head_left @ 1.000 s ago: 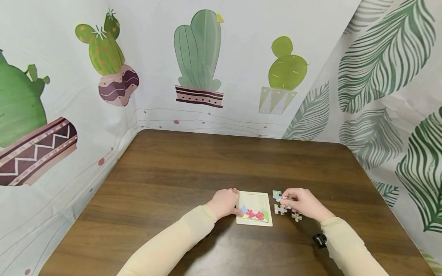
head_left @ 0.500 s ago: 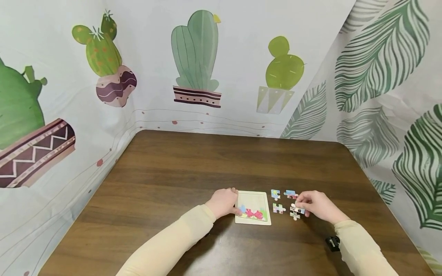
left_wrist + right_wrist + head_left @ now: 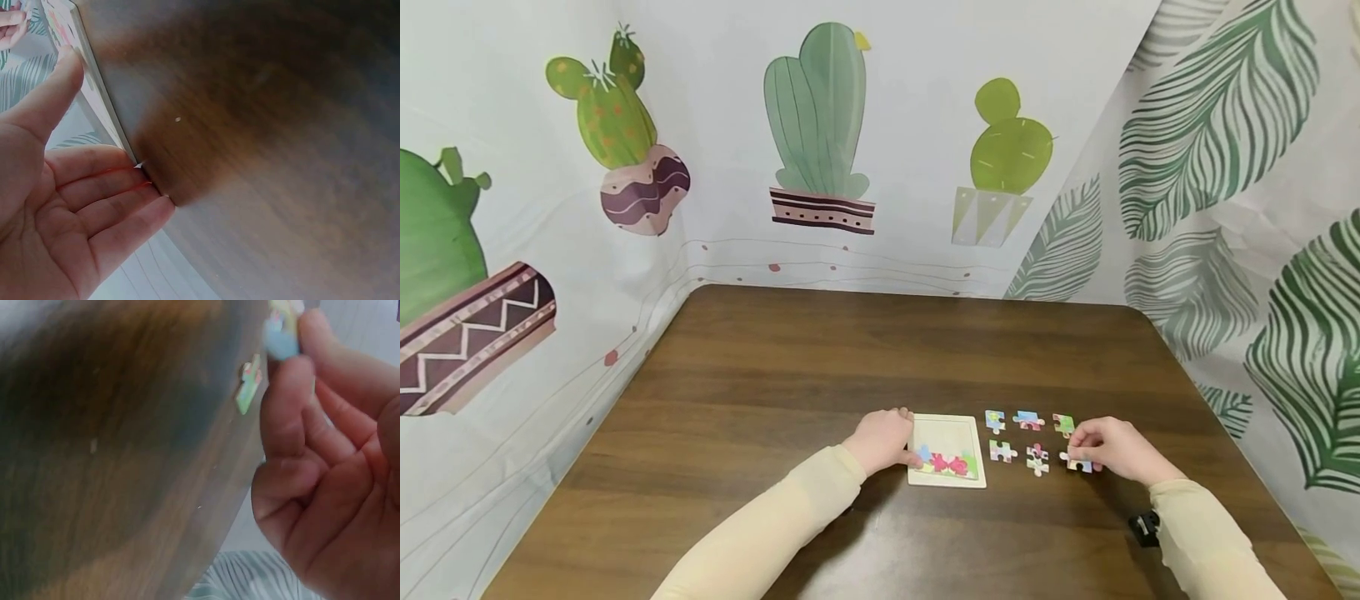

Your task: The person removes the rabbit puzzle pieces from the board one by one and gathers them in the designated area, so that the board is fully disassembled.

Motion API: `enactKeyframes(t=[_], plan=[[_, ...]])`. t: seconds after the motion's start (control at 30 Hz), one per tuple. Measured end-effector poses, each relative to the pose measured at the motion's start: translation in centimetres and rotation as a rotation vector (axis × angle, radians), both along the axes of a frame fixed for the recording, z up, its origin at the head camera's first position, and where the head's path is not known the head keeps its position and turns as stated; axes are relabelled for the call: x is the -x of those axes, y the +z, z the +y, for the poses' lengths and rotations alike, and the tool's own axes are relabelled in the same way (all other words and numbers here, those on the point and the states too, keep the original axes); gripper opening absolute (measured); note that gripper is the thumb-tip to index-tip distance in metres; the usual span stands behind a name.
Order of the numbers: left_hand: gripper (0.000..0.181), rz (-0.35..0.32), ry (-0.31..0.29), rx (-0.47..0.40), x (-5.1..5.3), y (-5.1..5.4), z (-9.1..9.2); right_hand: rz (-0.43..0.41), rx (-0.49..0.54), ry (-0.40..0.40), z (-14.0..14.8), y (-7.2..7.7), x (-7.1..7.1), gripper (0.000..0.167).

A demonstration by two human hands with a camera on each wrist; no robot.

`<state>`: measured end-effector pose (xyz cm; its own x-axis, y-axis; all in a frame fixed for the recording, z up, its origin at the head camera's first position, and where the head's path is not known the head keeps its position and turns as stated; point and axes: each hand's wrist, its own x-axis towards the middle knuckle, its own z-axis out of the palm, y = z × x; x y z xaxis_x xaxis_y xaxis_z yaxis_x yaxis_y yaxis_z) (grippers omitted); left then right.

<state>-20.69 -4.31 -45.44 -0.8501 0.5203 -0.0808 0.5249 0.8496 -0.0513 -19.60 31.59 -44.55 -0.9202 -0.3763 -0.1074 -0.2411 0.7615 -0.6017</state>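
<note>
A square wooden puzzle tray (image 3: 947,482) lies right of the table's middle; its near strip is filled with pink, blue and green pieces (image 3: 951,464). My left hand (image 3: 882,442) rests along its left side, with the thumb on the front left part. In the left wrist view, the left fingers (image 3: 119,200) reach nearly straight to the tray's edge. My right hand (image 3: 1112,448) pinches a jigsaw piece (image 3: 1081,465) between thumb and index finger, low over the table. The held piece (image 3: 281,337) looks light blue and yellow in the right wrist view.
Several loose jigsaw pieces lie right of the tray: a blue one (image 3: 995,421), a blue and red one (image 3: 1028,419), a green one (image 3: 1063,424), a pale one (image 3: 1001,451) and a pink one (image 3: 1037,459). A printed cloth (image 3: 910,167) hangs behind the brown table (image 3: 820,358).
The right hand has moved rightward, away from the tray. Loose pieces that were bunched or covered by the hand now lie apart in two rows. The left hand stays at the tray.
</note>
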Motion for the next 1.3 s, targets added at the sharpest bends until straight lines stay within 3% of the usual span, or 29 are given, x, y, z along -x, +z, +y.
enactKeyframes(t=[0.17, 0.57, 0.8, 1.07, 1.3], plan=[[0.079, -0.006, 0.0, 0.009, 0.2, -0.3, 0.0, -0.004, -0.088, -0.085, 0.0, -0.7, 0.0, 0.011], [0.081, -0.012, 0.002, 0.008, 0.4, -0.7, 0.0, -0.016, -0.132, -0.148, -0.3, -1.2, 0.0, 0.015], [0.081, -0.012, 0.005, 0.015, 0.4, -0.7, 0.0, -0.034, -0.123, -0.157, -0.3, -1.5, 0.0, 0.016], [0.082, -0.026, 0.007, 0.025, 0.4, -0.6, -0.1, 0.109, -0.132, -0.132, -2.0, -0.9, 0.4, 0.013], [0.082, -0.033, 0.02, 0.021, 0.3, -0.4, 0.0, 0.095, -0.076, -0.096, -4.7, -0.3, 0.6, 0.017]])
